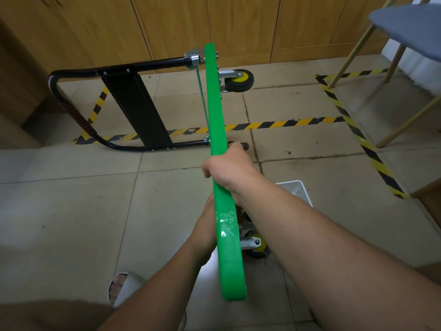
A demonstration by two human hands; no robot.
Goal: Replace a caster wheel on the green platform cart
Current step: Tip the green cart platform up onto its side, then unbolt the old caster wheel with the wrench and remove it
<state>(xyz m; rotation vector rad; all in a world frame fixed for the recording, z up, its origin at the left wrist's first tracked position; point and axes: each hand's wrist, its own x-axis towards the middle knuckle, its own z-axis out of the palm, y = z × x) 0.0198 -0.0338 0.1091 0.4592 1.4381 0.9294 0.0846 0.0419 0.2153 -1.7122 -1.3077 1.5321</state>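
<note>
The green platform cart [214, 111] stands on its side edge on the tiled floor, its deck seen edge-on. Its black folding handle [133, 108] lies out to the left. A yellow-hubbed caster wheel [239, 80] sticks out on the right at the far end, and another caster [256, 244] shows near me beside the deck. My right hand [226, 166] grips over the top edge of the deck, its fingers curled to the far side. My left hand [205, 225] lies against the deck's left face, mostly hidden behind it.
A white plastic basket [298, 191] sits on the floor right of the cart, partly behind my right arm. Yellow-black tape [281, 124] marks the tiles. Wooden cabinet doors [214, 20] line the back wall. A grey chair [405, 32] stands at right. My slippered foot [124, 285] is at lower left.
</note>
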